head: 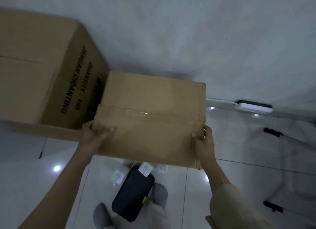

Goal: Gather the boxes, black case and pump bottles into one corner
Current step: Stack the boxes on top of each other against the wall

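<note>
A taped brown cardboard box (pixel 150 116) was gripped at its near corners by the left hand (pixel 93 134) and right hand (pixel 204 143), beside a larger printed cardboard box (pixel 42 71), above a black rectangular case (pixel 133 194) and white pump bottles (pixel 145 169) on the glossy tiled floor (pixel 239 160).

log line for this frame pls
step: carry smaller box | hands: left, right grip its near corners | beside: large box | floor: black case, pump bottles

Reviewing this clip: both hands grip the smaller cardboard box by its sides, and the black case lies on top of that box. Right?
Not quite. Both hands, left and right, do grip the smaller cardboard box by its sides, but the head view shows the black case lying on the floor below it.
</note>
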Demonstrator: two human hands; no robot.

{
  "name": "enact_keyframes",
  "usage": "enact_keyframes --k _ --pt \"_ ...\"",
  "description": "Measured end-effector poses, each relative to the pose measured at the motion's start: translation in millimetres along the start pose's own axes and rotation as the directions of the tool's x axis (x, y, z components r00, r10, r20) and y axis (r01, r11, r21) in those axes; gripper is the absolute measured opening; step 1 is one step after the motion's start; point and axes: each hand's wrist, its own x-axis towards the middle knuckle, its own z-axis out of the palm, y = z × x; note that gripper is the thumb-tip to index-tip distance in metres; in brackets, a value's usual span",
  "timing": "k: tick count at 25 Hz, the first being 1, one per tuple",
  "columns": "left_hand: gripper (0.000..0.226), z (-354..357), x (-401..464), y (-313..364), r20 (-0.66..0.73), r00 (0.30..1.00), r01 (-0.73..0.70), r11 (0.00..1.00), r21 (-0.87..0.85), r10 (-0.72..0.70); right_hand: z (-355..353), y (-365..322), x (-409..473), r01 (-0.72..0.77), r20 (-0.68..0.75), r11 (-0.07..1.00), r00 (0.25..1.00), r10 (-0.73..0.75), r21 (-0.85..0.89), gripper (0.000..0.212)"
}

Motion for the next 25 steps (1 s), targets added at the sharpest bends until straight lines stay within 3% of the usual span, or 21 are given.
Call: enact_keyframes --k 8,16,21,25 --pt "0.085 -92 -142 109 -0.122 0.972 -0.221 0.962 -0.16 0.203 -104 -134 -119 0.296 -0.067 0.951 0.954 -0.291 0.086 0.048" --pt "0.094 -154 -260 200 -0.18 0.924 -0.363 0.922 -0.139 0.337 -198 -245 -201 0.51 -0.133 0.858 0.856 -0.5 0.062 0.048" --pt "0.067 -192 -283 234 -0.227 0.865 -0.481 0.87 -0.113 0.449 -215 -290 -228 0.595 -0.151 0.796 0.801 -0.579 0.106 0.046" --pt "0.063 -236 -268 253 -0.272 0.829 -0.518 0.854 -0.046 0.488 -186 -314 -244 0.592 -0.118 0.789 0.806 -0.58 0.164 0.045"
